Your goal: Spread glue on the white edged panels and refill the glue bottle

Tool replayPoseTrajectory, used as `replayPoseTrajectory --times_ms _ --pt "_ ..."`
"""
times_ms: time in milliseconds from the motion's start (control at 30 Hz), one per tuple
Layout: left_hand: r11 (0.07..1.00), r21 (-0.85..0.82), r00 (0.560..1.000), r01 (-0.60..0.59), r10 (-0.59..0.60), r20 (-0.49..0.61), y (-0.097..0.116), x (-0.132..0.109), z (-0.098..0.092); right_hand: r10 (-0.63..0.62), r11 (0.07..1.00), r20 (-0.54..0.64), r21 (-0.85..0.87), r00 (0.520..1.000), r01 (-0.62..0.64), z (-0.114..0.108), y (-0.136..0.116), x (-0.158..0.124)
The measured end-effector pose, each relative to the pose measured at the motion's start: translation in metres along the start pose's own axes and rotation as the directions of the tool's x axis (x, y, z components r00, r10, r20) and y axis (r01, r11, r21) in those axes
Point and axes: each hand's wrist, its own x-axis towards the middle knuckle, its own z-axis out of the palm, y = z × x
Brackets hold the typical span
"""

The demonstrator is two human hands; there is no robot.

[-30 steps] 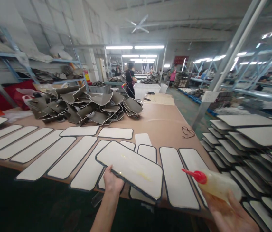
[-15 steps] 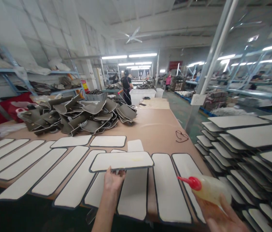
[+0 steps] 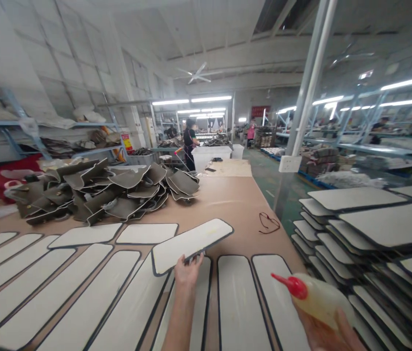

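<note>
My left hand grips the near edge of a long white panel with a dark rim, held lifted and slanted above the row of similar panels lying flat on the brown table. A yellowish smear shows on the lifted panel's far end. My right hand at the lower right holds a soft glue bottle with a red nozzle, the nozzle pointing left over the flat panels.
A heap of grey-brown cut pieces lies at the table's back left. A rack of stacked white panels stands at the right. A thin black loop lies on the table. A person stands far off; a steel post rises right of the table.
My left hand has swung the lifted panel forward and to the right, away from me. The view has moved closer over the table. The glue bottle has stayed in my right hand.
</note>
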Motion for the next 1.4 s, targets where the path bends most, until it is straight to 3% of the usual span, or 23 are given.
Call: replayPoseTrajectory --times_ms 67,167,267,367,567,800,933,1133,1300,1333,1400 --pt "1.000 0.011 1.000 0.013 -0.013 -0.014 -0.016 0.013 0.005 -0.081 0.995 -0.018 0.065 0.997 0.082 0.027 0.018 0.010" --pt "0.998 0.048 0.997 0.038 -0.035 -0.072 -0.044 0.030 0.007 -0.054 0.989 -0.071 0.134 0.996 0.063 0.061 0.049 0.036" --pt "0.992 0.105 0.994 0.067 -0.057 -0.088 -0.068 0.040 0.002 -0.027 0.990 -0.087 0.135 0.996 0.039 0.075 0.073 0.067" --pt "0.985 0.155 0.998 0.070 -0.068 -0.017 -0.077 0.042 -0.010 -0.031 0.994 -0.082 0.105 0.996 0.039 0.077 0.087 0.088" --pt "0.975 0.209 0.985 -0.075 0.039 0.168 -0.052 0.050 -0.028 -0.022 0.995 -0.095 0.097 0.995 0.032 0.077 0.092 0.109" --pt "0.998 0.018 0.977 0.068 -0.070 0.201 -0.016 0.070 -0.028 -0.057 0.992 -0.076 0.105 0.995 0.065 0.079 0.091 0.124" --pt "0.971 0.189 0.955 0.150 -0.191 0.227 -0.009 0.081 -0.028 -0.084 0.990 -0.055 0.113 0.995 0.090 0.078 0.088 0.127" --pt "0.842 0.413 0.860 0.347 -0.462 0.218 -0.005 0.095 -0.018 -0.085 0.988 -0.043 0.123 0.995 0.090 0.071 0.080 0.131" --pt "0.681 0.556 0.669 0.477 -0.691 0.273 0.001 0.109 -0.006 -0.083 0.988 -0.041 0.129 0.996 0.088 0.063 0.076 0.133" --pt "0.645 0.598 0.655 0.476 -0.714 0.249 0.001 0.112 -0.003 -0.083 0.987 -0.043 0.130 0.996 0.088 0.061 0.075 0.134" --pt "0.563 0.717 0.667 0.410 -0.722 0.186 -0.002 0.118 0.004 -0.084 0.987 -0.048 0.136 0.995 0.090 0.059 0.073 0.134"
